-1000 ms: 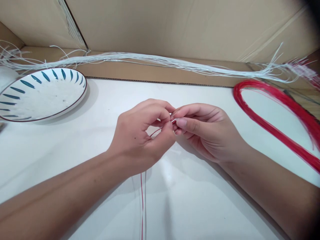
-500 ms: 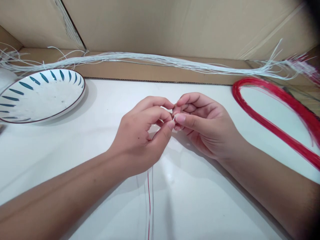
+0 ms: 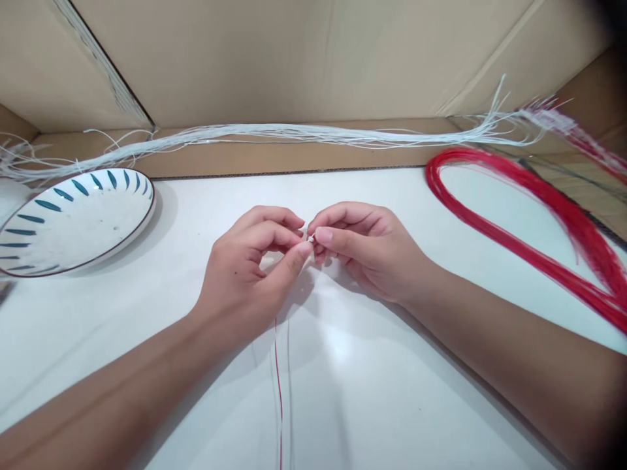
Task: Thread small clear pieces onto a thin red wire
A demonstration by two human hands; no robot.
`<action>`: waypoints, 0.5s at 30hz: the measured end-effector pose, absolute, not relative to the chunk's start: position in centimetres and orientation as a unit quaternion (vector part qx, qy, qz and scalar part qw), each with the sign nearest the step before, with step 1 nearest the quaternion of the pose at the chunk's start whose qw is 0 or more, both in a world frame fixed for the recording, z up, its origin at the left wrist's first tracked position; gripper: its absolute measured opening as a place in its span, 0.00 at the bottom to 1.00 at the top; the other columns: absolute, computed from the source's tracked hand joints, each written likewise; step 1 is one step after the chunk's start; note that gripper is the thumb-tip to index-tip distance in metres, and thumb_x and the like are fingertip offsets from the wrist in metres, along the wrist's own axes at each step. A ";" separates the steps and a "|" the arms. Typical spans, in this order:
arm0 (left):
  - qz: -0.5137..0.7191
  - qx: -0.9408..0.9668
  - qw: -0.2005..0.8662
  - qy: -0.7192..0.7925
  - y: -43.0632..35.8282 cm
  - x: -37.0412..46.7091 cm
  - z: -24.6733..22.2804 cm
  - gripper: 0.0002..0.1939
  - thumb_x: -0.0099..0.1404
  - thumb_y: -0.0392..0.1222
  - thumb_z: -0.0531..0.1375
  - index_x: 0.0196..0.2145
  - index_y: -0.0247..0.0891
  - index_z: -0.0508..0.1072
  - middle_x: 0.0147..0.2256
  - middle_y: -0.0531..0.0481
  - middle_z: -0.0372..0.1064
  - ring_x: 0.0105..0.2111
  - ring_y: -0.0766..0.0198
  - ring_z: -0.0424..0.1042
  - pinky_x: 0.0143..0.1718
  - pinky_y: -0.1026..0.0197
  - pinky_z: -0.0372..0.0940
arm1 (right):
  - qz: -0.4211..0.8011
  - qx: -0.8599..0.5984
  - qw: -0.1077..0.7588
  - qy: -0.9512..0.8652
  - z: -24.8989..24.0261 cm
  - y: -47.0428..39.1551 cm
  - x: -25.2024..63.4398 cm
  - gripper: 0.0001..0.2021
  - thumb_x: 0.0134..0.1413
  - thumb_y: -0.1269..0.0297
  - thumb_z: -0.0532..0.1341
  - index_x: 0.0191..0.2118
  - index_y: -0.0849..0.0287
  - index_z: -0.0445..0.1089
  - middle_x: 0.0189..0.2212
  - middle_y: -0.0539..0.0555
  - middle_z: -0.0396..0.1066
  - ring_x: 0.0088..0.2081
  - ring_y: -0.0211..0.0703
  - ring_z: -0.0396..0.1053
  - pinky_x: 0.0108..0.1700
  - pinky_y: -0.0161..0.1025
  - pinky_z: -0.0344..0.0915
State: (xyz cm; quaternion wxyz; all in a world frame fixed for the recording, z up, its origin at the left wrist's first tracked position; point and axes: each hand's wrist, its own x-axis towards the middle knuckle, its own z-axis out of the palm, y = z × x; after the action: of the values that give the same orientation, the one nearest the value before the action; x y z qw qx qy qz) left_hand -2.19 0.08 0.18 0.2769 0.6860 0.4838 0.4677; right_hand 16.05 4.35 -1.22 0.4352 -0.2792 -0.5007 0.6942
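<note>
My left hand and my right hand meet at the fingertips above the white tabletop. Thumb and fingers on both sides pinch a small white bit of cord, which looks bunched or looped. Its exact shape is mostly covered by the fingertips. A thin red and white cord hangs below my left hand and runs off the bottom of the view. How it joins the white bit is hidden behind the hand.
At the left stands a white plate with dark green strokes and a brown rim. A bundle of white cords stretches along the cardboard ledge at the back. A looped bundle of red cords lies at the right, against the cardboard wall.
The camera view has shifted, so most things sit further left. Between the fingertips, the white strand that stuck up now shows as a small lump, with both thumbs close against it.
</note>
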 end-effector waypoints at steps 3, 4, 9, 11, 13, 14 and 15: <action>0.457 0.686 0.295 0.483 0.1 -2.2 0.2 0.07 0.66 0.38 0.65 0.29 0.42 0.77 0.42 0.50 0.74 0.42 0.64 0.74 0.45 0.59 0.73 | 0.678 -0.272 0.430 -0.531 -1.3 4.3 15.9 0.08 0.56 0.63 0.73 0.32 0.60 0.77 0.26 0.49 0.73 0.29 0.33 0.68 0.34 0.33 0.67; 0.458 0.679 0.312 0.481 0.1 -2.2 0.2 0.06 0.66 0.40 0.66 0.30 0.42 0.76 0.42 0.50 0.74 0.42 0.63 0.74 0.44 0.58 0.73 | 0.675 -0.264 0.428 -0.539 -1.3 4.2 15.9 0.08 0.56 0.63 0.73 0.32 0.60 0.77 0.27 0.49 0.72 0.29 0.33 0.68 0.34 0.33 0.67; 0.468 0.642 0.398 0.458 0.4 -2.2 0.0 0.08 0.65 0.45 0.67 0.36 0.42 0.73 0.43 0.48 0.70 0.42 0.61 0.75 0.37 0.60 0.75 | 0.686 -0.216 0.432 -0.544 -1.3 4.0 15.7 0.07 0.57 0.63 0.72 0.33 0.60 0.77 0.28 0.48 0.72 0.31 0.34 0.69 0.36 0.34 0.67; 0.468 0.646 0.412 0.441 0.4 -2.2 -0.1 0.06 0.67 0.43 0.66 0.39 0.43 0.72 0.44 0.49 0.69 0.41 0.63 0.76 0.36 0.61 0.75 | 0.695 -0.208 0.433 -0.535 -1.3 4.1 15.7 0.07 0.59 0.63 0.71 0.33 0.60 0.77 0.27 0.48 0.73 0.31 0.34 0.69 0.37 0.34 0.68; 0.470 0.652 0.419 0.423 0.4 -2.3 -0.3 0.05 0.68 0.41 0.64 0.41 0.43 0.72 0.45 0.50 0.69 0.38 0.65 0.76 0.36 0.61 0.75 | 0.706 -0.203 0.430 -0.525 -1.3 4.1 15.7 0.08 0.58 0.62 0.71 0.32 0.60 0.76 0.27 0.49 0.73 0.31 0.34 0.68 0.36 0.34 0.68; 0.469 0.655 0.418 0.419 0.4 -2.4 -0.4 0.05 0.69 0.40 0.64 0.41 0.43 0.71 0.45 0.50 0.69 0.38 0.66 0.77 0.36 0.61 0.75 | 0.710 -0.205 0.428 -0.520 -1.3 4.2 15.7 0.09 0.58 0.61 0.72 0.32 0.60 0.76 0.27 0.49 0.73 0.30 0.34 0.68 0.36 0.34 0.68; 0.467 0.658 0.414 0.421 0.4 -2.4 -0.4 0.04 0.69 0.38 0.63 0.41 0.43 0.72 0.46 0.49 0.69 0.37 0.66 0.77 0.37 0.61 0.75 | 0.713 -0.210 0.429 -0.514 -1.3 4.2 15.7 0.10 0.57 0.60 0.72 0.31 0.60 0.76 0.27 0.49 0.73 0.30 0.34 0.68 0.36 0.34 0.68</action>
State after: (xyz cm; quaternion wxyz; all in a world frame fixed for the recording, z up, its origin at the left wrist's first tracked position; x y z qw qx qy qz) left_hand -2.44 0.42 -0.43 0.4143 0.6583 0.4209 0.4668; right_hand 15.65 4.21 -1.29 0.4285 -0.2096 -0.5140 0.7129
